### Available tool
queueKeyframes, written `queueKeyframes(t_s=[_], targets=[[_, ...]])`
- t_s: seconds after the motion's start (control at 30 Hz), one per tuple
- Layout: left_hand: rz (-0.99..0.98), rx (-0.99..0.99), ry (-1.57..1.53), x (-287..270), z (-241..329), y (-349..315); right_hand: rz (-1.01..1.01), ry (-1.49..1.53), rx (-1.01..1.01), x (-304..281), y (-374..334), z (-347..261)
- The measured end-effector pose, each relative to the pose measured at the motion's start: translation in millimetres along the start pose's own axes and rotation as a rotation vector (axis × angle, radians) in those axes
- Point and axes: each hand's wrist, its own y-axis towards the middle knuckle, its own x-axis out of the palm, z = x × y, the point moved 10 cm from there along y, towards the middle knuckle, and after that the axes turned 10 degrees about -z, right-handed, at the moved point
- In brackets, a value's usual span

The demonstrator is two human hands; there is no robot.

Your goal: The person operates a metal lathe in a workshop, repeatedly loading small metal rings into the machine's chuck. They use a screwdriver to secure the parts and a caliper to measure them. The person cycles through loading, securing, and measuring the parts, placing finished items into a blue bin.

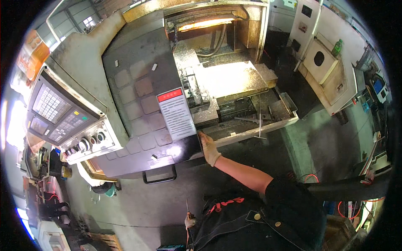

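Note:
My right hand (pixel 209 149), in a light work glove, grips the right edge of the dark sliding machine door (pixel 130 121), with its fingers partly hidden behind the edge. Low beside my body, my gloved left hand (pixel 190 220) is closed around a thin pointed tool (pixel 187 206) whose tip points away from me; its exact kind is too small to tell. A white notice with a red header (pixel 176 113) is fixed to the door above my right hand. Below it, a black handle (pixel 160 175) sticks out from the door. The door stands partly open.
Right of the door, a brightly lit metal block (pixel 230 79) sits inside the machine. A T-shaped rod (pixel 260 121) leans at the chip-strewn front ledge (pixel 259 130). The control panel (pixel 58 111) juts out at left. Another pale machine (pixel 320 67) stands at right.

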Motion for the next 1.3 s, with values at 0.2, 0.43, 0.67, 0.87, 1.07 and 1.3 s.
queueKeyframes(t_s=[0.2, 0.43, 0.67, 0.87, 1.07, 1.3], targets=[[0.029, -0.030, 0.120, 21, 19, -1, -0.032, 0.027, -0.061, 5, 14, 26], [0.093, -0.056, 0.176, 30, 27, -16, -0.160, 0.177, 0.076, 27, 4, 7], [0.162, -0.071, 0.226, 41, 39, -31, -0.185, 0.048, 0.069, 25, 1, 0], [0.223, -0.059, 0.306, 56, 63, -42, -0.026, 0.315, 0.205, 19, 3, 32], [0.270, -0.048, 0.393, 75, 90, -50, 0.073, 0.310, 0.214, 23, 3, 40], [0.267, 0.002, 0.228, 109, 105, 6, -0.184, 0.397, 0.232, 69, 8, 39]])
